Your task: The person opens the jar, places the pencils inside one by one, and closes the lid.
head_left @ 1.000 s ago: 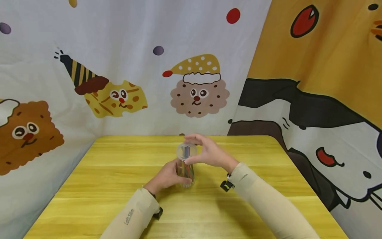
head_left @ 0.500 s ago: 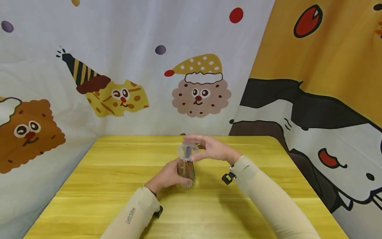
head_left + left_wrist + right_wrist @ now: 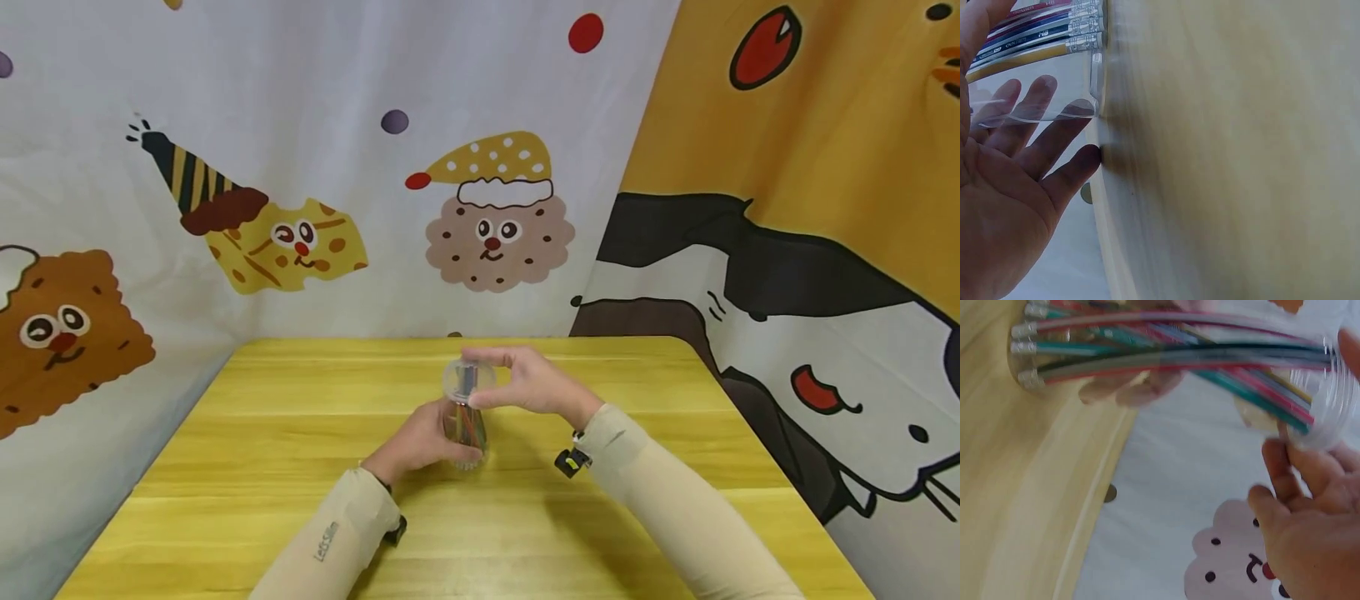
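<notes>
A clear jar (image 3: 468,433) stands upright on the table, full of coloured pencils (image 3: 1179,356) with their metal-banded ends down. My left hand (image 3: 420,437) grips the jar low on its side; in the left wrist view its fingers (image 3: 1054,144) show behind the transparent wall. Around the clear round lid (image 3: 459,387) at the top, my right hand (image 3: 536,383) curves its thumb and fingers. The right wrist view shows the ridged lid (image 3: 1335,406) on the jar's mouth, with pencils slanting inside.
The yellow wood-grain table (image 3: 300,392) extends around both hands. Behind it hangs a white curtain (image 3: 330,83) printed with cartoon biscuits, and on the right side an orange and black printed curtain (image 3: 697,150).
My right hand has shifted slightly around the lid, its thumb coming back towards the near side. The left hand keeps its hold low on the jar. The head view has shifted slightly.
</notes>
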`<state>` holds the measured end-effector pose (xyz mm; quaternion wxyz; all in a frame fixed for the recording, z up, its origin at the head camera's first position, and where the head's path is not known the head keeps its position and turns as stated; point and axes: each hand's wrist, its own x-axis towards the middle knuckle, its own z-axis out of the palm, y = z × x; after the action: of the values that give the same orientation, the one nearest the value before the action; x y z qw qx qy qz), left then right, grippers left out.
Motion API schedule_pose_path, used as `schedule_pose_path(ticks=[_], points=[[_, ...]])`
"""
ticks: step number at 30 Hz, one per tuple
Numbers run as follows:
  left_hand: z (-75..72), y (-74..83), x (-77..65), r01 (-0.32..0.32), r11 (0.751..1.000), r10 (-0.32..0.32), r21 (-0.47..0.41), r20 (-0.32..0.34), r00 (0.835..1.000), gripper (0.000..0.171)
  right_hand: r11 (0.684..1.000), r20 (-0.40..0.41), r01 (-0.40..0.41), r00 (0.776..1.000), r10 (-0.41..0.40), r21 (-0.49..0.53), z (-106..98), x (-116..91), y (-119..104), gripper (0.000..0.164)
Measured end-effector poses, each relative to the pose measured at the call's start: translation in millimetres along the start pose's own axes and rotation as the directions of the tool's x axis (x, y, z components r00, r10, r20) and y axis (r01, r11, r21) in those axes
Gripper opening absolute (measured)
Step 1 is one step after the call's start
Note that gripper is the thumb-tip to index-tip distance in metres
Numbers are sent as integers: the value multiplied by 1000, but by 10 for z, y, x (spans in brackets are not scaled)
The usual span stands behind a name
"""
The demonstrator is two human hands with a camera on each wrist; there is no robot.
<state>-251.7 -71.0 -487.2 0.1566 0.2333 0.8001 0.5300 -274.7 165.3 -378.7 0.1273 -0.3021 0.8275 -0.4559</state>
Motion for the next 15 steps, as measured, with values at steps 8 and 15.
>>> schedule_pose_path(ticks=[8, 15], points=[[-25, 19, -5, 1, 1000, 0, 20, -12, 1000, 71, 999, -212, -33, 977, 24, -37, 257, -117, -128, 79], [-30, -1, 12, -11, 1000, 11, -3, 43, 999, 97, 990, 41, 90, 995, -95, 112, 31, 23, 58, 84]])
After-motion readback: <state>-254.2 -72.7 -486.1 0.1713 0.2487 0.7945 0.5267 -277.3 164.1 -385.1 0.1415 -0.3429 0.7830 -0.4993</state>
